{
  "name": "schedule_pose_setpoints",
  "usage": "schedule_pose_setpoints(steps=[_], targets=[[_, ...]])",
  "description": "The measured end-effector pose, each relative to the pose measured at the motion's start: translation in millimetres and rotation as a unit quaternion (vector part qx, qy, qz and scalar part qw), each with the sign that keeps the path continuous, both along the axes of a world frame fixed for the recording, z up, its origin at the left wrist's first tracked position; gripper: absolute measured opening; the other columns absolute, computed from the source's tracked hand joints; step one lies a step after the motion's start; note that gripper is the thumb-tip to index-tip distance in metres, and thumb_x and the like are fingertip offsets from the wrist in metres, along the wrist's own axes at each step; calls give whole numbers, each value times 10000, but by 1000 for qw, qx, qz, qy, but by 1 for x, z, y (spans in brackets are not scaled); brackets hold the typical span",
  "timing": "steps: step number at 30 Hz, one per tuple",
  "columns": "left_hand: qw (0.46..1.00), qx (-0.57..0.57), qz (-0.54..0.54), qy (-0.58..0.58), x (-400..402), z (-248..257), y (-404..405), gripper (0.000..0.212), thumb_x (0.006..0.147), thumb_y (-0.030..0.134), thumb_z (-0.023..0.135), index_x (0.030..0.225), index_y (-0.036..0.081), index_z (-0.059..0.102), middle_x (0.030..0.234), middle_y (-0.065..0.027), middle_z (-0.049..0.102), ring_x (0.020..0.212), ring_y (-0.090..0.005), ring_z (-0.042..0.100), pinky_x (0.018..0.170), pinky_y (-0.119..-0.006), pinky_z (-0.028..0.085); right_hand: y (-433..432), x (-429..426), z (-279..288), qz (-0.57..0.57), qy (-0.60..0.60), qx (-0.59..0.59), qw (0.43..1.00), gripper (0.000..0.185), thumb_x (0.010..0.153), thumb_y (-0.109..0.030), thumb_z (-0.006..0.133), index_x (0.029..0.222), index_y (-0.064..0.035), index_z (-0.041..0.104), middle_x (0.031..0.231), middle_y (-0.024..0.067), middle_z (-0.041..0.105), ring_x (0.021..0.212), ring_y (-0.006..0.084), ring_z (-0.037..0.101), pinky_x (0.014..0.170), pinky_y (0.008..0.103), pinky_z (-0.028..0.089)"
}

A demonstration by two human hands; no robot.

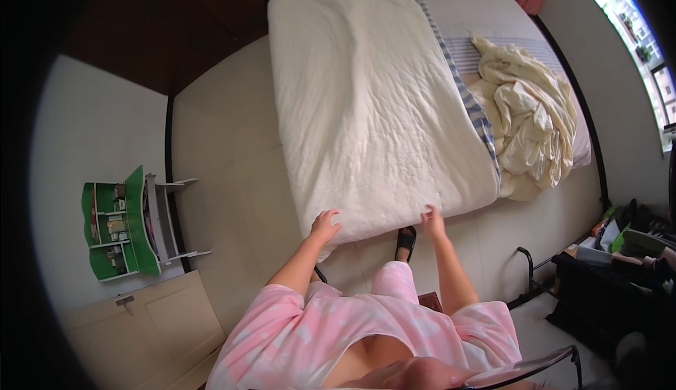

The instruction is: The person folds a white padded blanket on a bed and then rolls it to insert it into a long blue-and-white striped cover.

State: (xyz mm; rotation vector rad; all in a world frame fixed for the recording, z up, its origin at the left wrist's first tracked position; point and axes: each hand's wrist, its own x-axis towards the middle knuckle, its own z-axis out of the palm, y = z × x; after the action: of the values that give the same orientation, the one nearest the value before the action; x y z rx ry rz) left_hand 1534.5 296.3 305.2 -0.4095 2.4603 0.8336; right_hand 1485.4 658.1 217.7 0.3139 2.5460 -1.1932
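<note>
A cream-white quilt (364, 105) lies spread over the bed, its near end hanging at the bed's foot. My left hand (325, 226) is over the quilt's near left corner, fingers apart and holding nothing that I can see. Near the right part of the same edge is my right hand (433, 222), fingers spread and slightly curled; whether it touches the quilt cannot be told. Along the quilt's right side shows a blue-and-white checked border (475, 110). A crumpled pale-yellow cloth cover (528, 115) is heaped on the bed to the right.
A green-and-white desk with shelves (140, 226) stands by the left wall, near a cream door (153, 321). Dark wooden furniture (174, 25) is at the far left. Piled belongings (612, 268) and a black metal frame (528, 268) stand at the right, below a window (634, 36).
</note>
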Motion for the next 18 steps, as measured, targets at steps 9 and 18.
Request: schedule_pose_setpoints(steps=[9,18], targets=[[992,28,67,107,87,37,-233,456,773,251,669,1194,161,516,1196,-95,538,1131,-280,499,952,-390,417,-192,26,92,68,101,-31,992,213,865,-94,525,1054,-25,595,747,77,609,669,160,583,625,296,483],[959,-12,225,169,217,87,-444,414,801,170,648,1186,97,515,1202,-97,542,1137,-258,500,958,-369,412,-407,69,165,155,118,-75,978,218,869,-129,556,1052,-17,593,817,83,634,706,154,601,665,294,488]])
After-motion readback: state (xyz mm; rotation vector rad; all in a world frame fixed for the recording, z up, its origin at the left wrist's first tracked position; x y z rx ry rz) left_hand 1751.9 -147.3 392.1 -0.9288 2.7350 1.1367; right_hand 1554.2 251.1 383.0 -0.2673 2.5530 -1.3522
